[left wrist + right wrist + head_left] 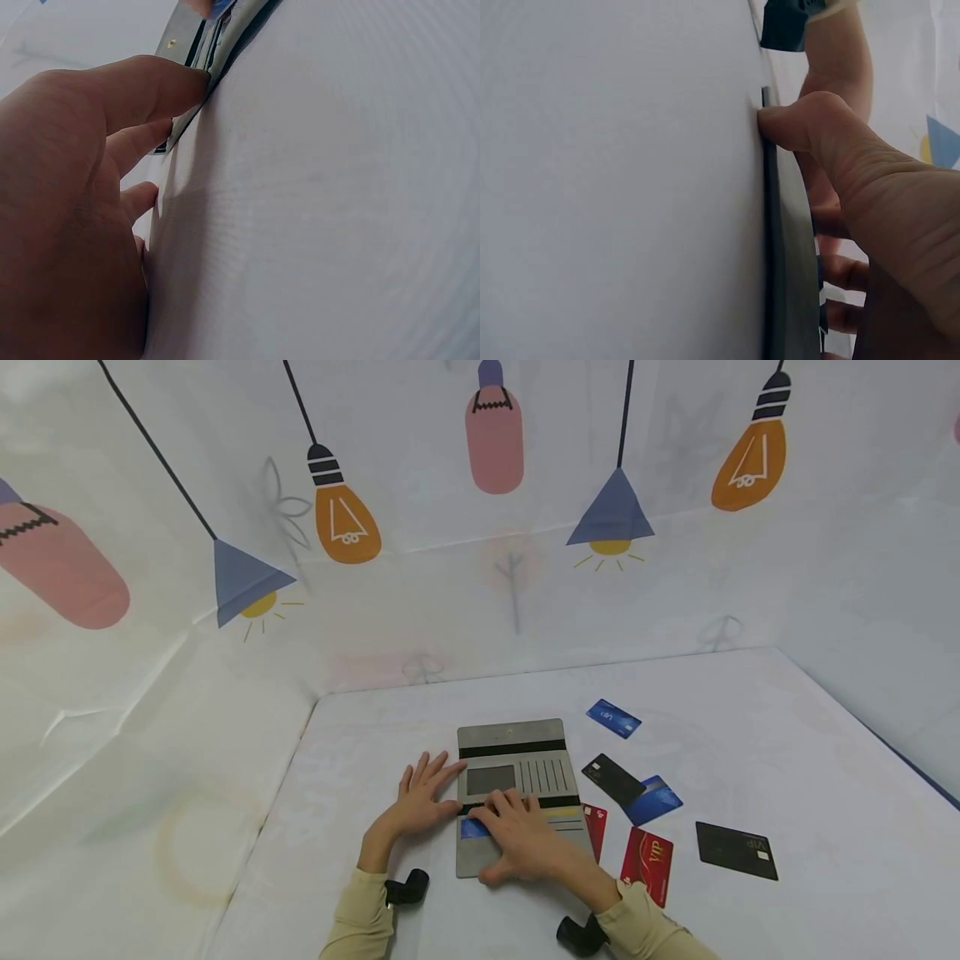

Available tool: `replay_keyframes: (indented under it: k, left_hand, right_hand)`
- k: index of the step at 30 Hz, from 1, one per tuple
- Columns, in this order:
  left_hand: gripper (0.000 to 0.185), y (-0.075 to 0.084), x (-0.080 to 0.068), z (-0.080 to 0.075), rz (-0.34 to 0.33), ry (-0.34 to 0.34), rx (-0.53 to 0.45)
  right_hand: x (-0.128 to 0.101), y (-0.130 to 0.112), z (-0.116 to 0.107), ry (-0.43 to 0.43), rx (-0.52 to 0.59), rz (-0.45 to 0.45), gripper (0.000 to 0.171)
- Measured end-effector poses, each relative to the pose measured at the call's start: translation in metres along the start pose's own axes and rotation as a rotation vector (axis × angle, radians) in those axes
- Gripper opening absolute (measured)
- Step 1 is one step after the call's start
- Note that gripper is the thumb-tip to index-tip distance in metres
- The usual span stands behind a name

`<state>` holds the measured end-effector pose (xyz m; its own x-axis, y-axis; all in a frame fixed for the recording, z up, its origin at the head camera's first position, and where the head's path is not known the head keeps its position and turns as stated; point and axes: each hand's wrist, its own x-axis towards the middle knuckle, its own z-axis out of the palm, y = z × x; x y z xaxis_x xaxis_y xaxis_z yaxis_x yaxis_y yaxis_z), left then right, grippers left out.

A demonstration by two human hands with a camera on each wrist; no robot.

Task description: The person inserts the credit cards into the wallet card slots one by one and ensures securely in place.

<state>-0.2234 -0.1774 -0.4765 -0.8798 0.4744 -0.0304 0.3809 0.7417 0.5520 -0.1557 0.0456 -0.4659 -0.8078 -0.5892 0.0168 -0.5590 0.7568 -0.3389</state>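
The open grey wallet (551,775) is found flat on the tabletop (360,752), nearer the left edge than the right, long axis toward the far edge. Its left side is touched by the left grip (415,810), fingers spread; its near panel, bearing a blue card (472,828), is covered by the nearer right grip (521,839), fingers spread, slightly bent.

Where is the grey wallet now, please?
In the head view, the wallet lies below centre on the table, left hand at its left edge, right hand on its lower half.
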Motion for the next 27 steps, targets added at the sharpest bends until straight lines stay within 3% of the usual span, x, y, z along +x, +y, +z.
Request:
replay_keyframes:
  k: [11,20,27]
  left_hand:
    - [0.061,-0.002,-0.001,0.000,0.005,-0.001,0.003]
    - [0.061,-0.002,0.000,0.001,0.007,0.004,0.005]
    - [0.061,-0.001,-0.001,0.000,0.009,0.001,-0.006]
  right_hand:
    - [-0.001,-0.011,-0.001,0.014,-0.086,0.002,0.071]
    - [-0.006,-0.029,-0.005,0.024,-0.246,0.042,0.066]
    - [-0.007,-0.033,-0.006,0.056,-0.269,0.060,0.062]
